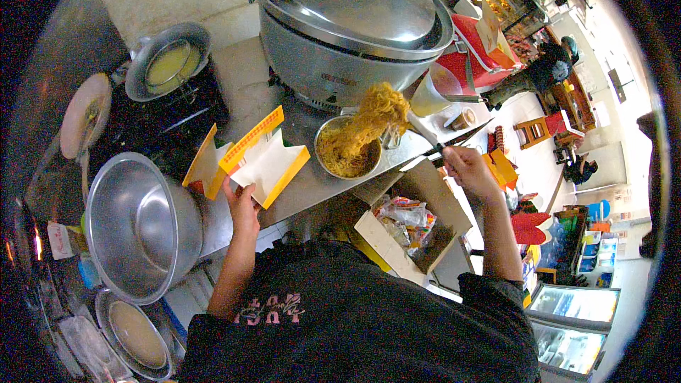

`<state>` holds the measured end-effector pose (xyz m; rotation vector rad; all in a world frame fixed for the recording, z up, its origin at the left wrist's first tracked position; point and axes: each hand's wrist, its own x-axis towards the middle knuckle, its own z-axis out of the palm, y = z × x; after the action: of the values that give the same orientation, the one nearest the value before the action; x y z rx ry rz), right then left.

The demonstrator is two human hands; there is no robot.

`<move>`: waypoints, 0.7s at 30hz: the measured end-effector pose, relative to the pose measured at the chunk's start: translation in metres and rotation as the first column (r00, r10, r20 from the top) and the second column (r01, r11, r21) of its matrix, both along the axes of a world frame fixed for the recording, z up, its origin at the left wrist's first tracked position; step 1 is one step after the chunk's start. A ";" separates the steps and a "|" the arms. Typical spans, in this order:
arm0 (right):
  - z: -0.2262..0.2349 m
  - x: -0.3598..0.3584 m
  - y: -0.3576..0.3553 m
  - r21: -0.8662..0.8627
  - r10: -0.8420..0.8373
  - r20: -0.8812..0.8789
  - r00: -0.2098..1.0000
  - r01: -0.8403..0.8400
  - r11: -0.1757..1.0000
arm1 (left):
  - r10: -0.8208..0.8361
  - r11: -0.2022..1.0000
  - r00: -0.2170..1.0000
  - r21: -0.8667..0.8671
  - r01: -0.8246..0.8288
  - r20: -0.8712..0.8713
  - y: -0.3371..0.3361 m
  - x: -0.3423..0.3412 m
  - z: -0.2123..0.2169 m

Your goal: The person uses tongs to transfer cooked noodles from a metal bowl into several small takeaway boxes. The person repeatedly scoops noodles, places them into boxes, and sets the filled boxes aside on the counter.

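Observation:
My left hand [242,207] grips an opened yellow cardboard food box [266,159] by its near edge, the white inside turned up and bare. My right hand [468,170] is closed round the dark handle of a metal serving utensil [425,129]; its head is buried in food, so I cannot tell its kind. A large clump of yellow-brown noodles [383,113] is raised on it. Strands trail down into a round metal pot [323,163], where more noodles lie. This pot stands on the steel counter [298,195], between my two hands.
Behind the pot stands a big lidded steel cooker [333,57]. To the left are a large metal bowl [135,227], a pan of yellow liquid [170,67] and a white plate [74,117]. A cardboard carton [372,230] holding plastic packets sits below the counter, near my right arm. Another person [543,67] is far right.

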<state>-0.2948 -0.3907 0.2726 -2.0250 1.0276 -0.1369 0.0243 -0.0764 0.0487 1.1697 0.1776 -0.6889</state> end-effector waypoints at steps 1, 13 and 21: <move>0.011 0.000 -0.001 0.014 -0.007 -0.008 1.000 0.007 1.000 | 0.000 1.000 1.000 -0.017 0.000 0.001 0.000 -0.001 0.004; 0.140 0.006 -0.021 -0.239 -0.067 -0.105 0.992 0.040 0.970 | -0.078 0.995 0.983 -0.054 0.088 0.166 -0.018 -0.011 0.040; 0.163 0.007 -0.029 -0.282 0.009 -0.092 0.996 -0.035 0.959 | -0.093 0.983 0.960 -0.129 0.131 0.263 -0.031 -0.022 0.052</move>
<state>-0.2882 -0.4201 0.4355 -2.3195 1.0911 -0.1914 0.0027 -0.1070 0.1010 1.1222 -0.1565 -0.6319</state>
